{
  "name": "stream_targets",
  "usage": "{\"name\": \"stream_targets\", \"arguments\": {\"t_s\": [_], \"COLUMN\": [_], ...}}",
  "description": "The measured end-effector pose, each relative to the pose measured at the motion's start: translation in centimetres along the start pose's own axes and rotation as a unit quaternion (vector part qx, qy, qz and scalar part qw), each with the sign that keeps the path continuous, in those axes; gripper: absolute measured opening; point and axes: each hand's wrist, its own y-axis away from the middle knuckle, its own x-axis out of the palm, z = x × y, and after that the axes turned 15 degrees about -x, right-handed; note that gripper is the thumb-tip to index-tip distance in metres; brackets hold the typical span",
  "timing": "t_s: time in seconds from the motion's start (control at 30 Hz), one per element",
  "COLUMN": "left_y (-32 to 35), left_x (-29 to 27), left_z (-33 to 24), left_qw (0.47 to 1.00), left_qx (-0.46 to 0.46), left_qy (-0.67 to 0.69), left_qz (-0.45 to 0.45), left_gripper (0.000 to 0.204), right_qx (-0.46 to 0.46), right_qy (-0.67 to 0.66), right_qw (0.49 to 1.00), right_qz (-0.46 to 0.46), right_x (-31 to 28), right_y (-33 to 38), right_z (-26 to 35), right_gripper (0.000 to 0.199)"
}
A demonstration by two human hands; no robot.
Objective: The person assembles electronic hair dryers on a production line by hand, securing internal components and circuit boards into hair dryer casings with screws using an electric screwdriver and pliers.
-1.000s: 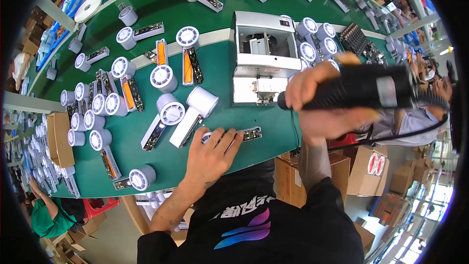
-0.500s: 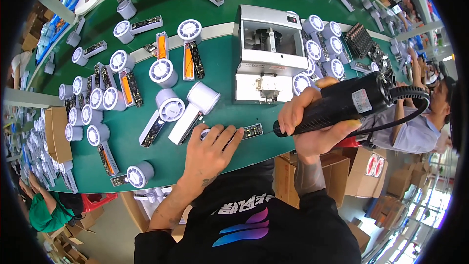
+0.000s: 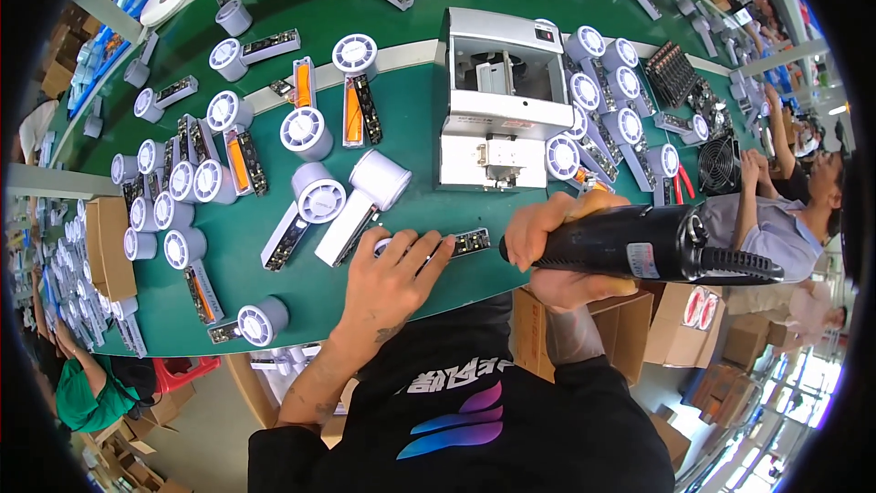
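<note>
The right hand (image 3: 564,286) grasps a black corded power tool (image 3: 662,242), now nearer level than half a second earlier, its nose closer to the open pale unit (image 3: 471,243) on the worktop (image 3: 246,260), suggesting alignment. The left hand (image 3: 395,274) covers that unit; whether it grips or merely presses cannot be told.

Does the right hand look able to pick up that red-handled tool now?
Probably not: the right hand is wrapped around the black tool, so it would likely have to let go before taking the red-handled tool.
</note>
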Motion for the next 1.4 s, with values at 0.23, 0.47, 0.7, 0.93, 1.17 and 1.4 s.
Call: {"name": "stream_targets", "arguments": {"t_s": [0.23, 0.47, 0.7, 0.93, 1.17, 1.4], "left_y": [0.0, -0.1, -0.4, -0.8, 0.0, 0.2], "left_x": [0.3, 0.0, 0.7, 0.9, 1.9, 2.2], "left_z": [0.1, 0.3, 0.1, 0.2, 1.2, 1.3], "left_qw": [1.000, 1.000, 0.998, 0.984, 0.967, 0.960], "left_qx": [-0.003, 0.007, 0.058, -0.001, -0.072, -0.079], "left_qy": [-0.002, 0.012, 0.003, 0.139, 0.231, 0.255], "left_qz": [-0.005, 0.002, -0.014, -0.111, -0.074, -0.081], "left_gripper": [0.028, 0.030, 0.031, 0.042, 0.056, 0.057], "right_qx": [-0.027, -0.058, -0.102, -0.069, -0.019, -0.100], "right_qy": [-0.038, -0.084, -0.046, 0.186, 0.064, 0.057], "right_qw": [0.999, 0.995, 0.988, 0.980, 0.997, 0.989], "right_qz": [0.004, -0.013, -0.103, -0.018, -0.032, -0.096], "right_x": [-0.2, -0.1, 0.7, 2.8, 2.5, 2.5], "right_y": [0.5, 0.8, -3.9, -8.6, -5.2, -6.9], "right_z": [-0.4, 0.0, 3.1, -1.2, -0.2, 0.0], "right_gripper": [0.084, 0.085, 0.088, 0.092, 0.093, 0.095]}}
